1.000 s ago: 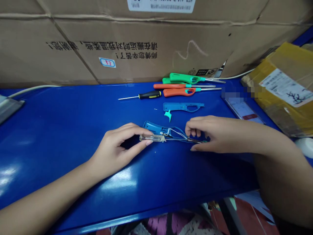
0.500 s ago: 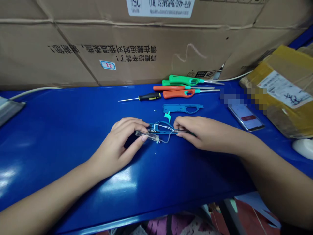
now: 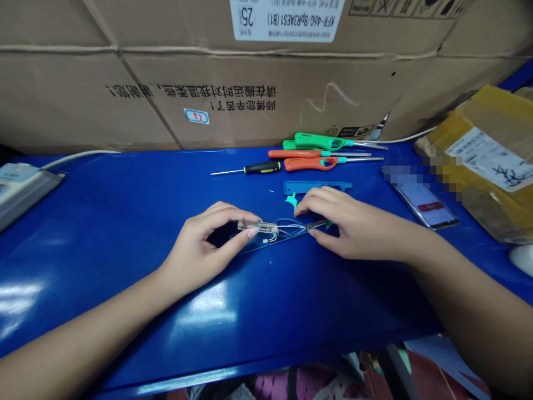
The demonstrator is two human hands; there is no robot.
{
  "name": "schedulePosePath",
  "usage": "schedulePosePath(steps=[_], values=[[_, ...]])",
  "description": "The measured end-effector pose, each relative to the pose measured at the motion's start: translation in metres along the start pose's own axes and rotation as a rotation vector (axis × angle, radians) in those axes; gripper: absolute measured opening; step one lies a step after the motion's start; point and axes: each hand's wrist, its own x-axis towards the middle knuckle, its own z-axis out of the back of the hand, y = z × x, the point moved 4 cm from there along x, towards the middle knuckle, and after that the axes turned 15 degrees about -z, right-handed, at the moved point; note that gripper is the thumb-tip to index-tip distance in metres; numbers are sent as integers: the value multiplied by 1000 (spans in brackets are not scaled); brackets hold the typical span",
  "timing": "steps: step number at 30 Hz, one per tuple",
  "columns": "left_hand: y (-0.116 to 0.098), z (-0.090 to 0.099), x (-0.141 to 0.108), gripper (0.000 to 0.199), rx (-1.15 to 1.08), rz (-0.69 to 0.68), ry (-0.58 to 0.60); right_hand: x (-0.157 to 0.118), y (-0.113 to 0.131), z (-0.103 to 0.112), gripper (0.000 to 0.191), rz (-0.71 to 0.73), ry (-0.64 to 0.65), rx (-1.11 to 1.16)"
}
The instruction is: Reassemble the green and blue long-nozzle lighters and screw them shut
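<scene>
My left hand (image 3: 216,236) pinches a clear lighter fuel tank (image 3: 260,226) between thumb and fingers. White wires (image 3: 291,226) run from the tank's end to a dark thin rod (image 3: 318,224). Beneath lies a blue lighter shell half (image 3: 285,238), partly covered by the tank and my hands. My right hand (image 3: 337,222) is around the rod, thumb and index finger apart, with the rod showing in the gap. Just beyond the fingers is a teal trigger (image 3: 292,200). The other blue shell half (image 3: 312,187) lies behind it, partly covered by my right hand.
Green lighters (image 3: 318,140) and orange lighters (image 3: 310,164) lie at the back, beside a black-and-yellow screwdriver (image 3: 262,168). A phone (image 3: 425,203) and a taped parcel (image 3: 478,166) are on the right. A large cardboard box (image 3: 145,72) stands behind; a power strip (image 3: 29,189) sits left.
The fuel tank has shifted over the shell half, which now lies tilted. My right thumb and index finger have parted from their pinch. The view has also shifted slightly.
</scene>
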Motion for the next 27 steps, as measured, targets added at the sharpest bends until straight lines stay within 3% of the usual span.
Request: schedulePosePath(steps=[5,11,18,22,27], values=[[0,-3,-1,13,-64,28,33,10,10,-19,18,31,-128,156],[-1,-6,-3,13,-100,26,59,15,8,-27,4,-4,-63,273],[-8,-9,-2,11,-94,-24,94,15,4,-26,7,-101,-151,309],[-5,-10,-3,13,-33,24,93,18,-3,-30,6,-196,-185,321],[-1,-10,-5,13,24,50,80,17,0,-30,9,-162,-207,290]])
